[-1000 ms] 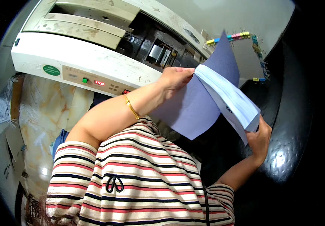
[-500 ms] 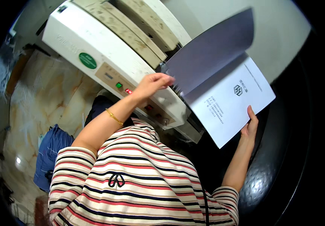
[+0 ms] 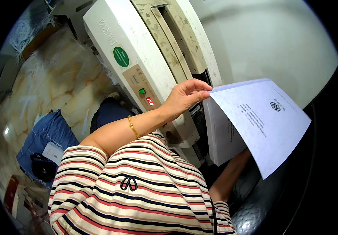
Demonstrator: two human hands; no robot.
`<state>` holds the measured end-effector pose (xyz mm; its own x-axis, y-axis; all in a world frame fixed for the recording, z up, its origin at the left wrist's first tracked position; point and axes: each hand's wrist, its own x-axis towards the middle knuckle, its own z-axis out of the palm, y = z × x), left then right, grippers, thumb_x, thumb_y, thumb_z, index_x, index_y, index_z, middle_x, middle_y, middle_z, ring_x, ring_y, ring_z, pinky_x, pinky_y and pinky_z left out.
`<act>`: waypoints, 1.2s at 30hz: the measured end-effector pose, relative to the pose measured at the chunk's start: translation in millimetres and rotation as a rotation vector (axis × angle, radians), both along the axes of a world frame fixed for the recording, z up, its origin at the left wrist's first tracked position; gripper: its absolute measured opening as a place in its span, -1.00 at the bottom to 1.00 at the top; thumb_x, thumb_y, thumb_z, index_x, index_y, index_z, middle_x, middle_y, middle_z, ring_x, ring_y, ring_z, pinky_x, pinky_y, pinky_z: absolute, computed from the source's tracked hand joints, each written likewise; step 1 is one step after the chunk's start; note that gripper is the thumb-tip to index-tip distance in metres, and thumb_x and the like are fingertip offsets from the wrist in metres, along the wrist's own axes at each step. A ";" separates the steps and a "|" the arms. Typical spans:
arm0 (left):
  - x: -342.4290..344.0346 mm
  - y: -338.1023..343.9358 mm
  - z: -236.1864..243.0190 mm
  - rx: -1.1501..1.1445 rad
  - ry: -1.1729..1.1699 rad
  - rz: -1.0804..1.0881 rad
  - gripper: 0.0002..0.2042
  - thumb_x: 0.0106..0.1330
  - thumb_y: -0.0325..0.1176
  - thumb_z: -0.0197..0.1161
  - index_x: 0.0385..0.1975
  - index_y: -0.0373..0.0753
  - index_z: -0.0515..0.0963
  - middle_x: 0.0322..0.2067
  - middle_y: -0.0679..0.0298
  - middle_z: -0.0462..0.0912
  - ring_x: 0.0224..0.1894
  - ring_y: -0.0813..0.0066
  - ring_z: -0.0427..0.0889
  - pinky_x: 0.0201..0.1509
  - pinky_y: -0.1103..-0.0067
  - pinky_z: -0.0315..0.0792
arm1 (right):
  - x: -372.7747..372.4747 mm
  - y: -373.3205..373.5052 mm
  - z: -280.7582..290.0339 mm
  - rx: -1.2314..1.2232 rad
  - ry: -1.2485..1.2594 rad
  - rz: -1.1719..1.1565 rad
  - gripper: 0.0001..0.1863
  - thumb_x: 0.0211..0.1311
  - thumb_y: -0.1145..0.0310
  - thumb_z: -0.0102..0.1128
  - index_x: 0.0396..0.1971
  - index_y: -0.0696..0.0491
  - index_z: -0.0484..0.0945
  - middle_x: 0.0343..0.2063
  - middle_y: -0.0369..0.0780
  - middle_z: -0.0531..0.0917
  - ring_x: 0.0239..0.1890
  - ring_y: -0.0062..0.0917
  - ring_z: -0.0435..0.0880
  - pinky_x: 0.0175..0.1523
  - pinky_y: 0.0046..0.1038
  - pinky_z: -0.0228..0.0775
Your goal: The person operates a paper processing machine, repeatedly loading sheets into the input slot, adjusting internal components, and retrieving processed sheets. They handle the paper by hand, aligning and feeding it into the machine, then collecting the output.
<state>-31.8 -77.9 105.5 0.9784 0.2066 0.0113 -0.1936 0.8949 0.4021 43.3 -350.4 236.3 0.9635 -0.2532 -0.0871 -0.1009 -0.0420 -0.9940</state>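
A thick white booklet (image 3: pixel 216 137) is held at an angle in front of the machine's near end. Its cover sheet (image 3: pixel 272 125), printed with a small dark emblem and lines of text, is spread away to the right from the page block. My left hand (image 3: pixel 190 98) pinches the booklet's upper left corner between thumb and fingers. Behind the cover sheet goes my right forearm (image 3: pixel 228 176); the hand itself is hidden, so its grip does not show. A cream machine (image 3: pixel 131 35) with a long slot, a green button and a red lit display stands just beyond my left wrist.
A pale grey surface (image 3: pixel 271 47) lies beyond the machine. On the marbled floor (image 3: pixel 55 74) to the left sits a blue bundle (image 3: pixel 45 135) with a dark item on it. White paper shreds (image 3: pixel 22 35) are heaped at far left. A black glossy surface (image 3: pixel 251 207) is at lower right.
The raised grey-looking sheet has come down, and the booklet is turned, with its cover sheet spread right. My left hand now pinches its corner; my right hand has passed behind the sheet.
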 end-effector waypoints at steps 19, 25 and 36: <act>-10.8 -33.5 32.4 0.173 -0.004 0.215 -0.90 0.31 -0.50 0.25 -0.22 -0.31 0.57 -0.17 0.17 0.68 -0.14 0.50 0.66 -0.04 0.56 0.59 | 3.5 -6.2 -44.3 0.043 0.084 0.331 -0.40 0.43 0.02 -0.15 0.28 0.14 0.26 0.22 -0.11 0.40 0.24 -0.32 0.37 0.30 -0.25 0.23; -9.3 -29.2 38.1 0.088 0.050 0.228 -0.90 0.32 -0.45 0.25 -0.23 -0.30 0.56 -0.26 0.23 0.68 -0.20 0.53 0.66 -0.12 0.60 0.62 | 15.7 -12.9 -76.2 0.396 0.098 0.397 -0.39 0.46 0.01 -0.26 0.27 0.18 0.26 0.18 -0.07 0.43 0.18 -0.27 0.45 0.24 -0.22 0.35; -4.3 63.0 7.0 -0.157 0.259 -0.018 -0.88 0.36 -0.40 0.23 -0.18 -0.23 0.52 -0.25 0.29 0.65 -0.19 0.57 0.63 -0.09 0.56 0.58 | 61.4 92.4 -76.3 0.301 0.233 0.537 -0.40 0.44 0.02 -0.23 0.24 0.20 0.30 0.12 -0.04 0.49 0.10 -0.24 0.52 0.16 -0.23 0.41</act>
<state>-36.1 -14.8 112.4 0.9481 0.1684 -0.2696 -0.0859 0.9523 0.2928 104.8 -258.0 160.0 0.8964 0.3258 -0.3005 -0.3574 0.1304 -0.9248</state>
